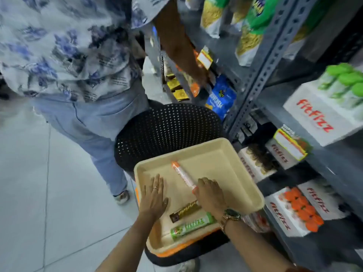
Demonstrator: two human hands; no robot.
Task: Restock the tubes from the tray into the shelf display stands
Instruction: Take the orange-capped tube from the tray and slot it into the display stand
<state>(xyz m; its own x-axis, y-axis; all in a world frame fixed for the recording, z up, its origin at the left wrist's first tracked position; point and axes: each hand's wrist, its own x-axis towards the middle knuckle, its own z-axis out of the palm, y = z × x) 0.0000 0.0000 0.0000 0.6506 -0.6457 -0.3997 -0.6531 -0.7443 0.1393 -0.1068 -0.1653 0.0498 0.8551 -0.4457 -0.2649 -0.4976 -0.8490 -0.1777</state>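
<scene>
A beige tray point(222, 154) rests on a black chair. Three tubes lie in it: an orange-capped white tube point(181, 174) in the middle, a brown-gold tube point(185, 211) and a green tube point(193, 225) near the front. My left hand point(154, 195) lies flat and open on the tray floor, left of the tubes. My right hand point(211, 194) curls over the near end of the orange tube; whether it grips the tube is hidden. White FitFizz display stands on the shelves to the right hold green tubes point(341, 83), orange tubes point(302, 208) and brown tubes point(259, 157).
Another person in a patterned shirt and jeans point(78, 75) stands close on the left, reaching an arm into the shelf point(263, 67). A black perforated chair back point(167, 130) sits behind the tray. Grey tiled floor point(39, 193) spreads to the left.
</scene>
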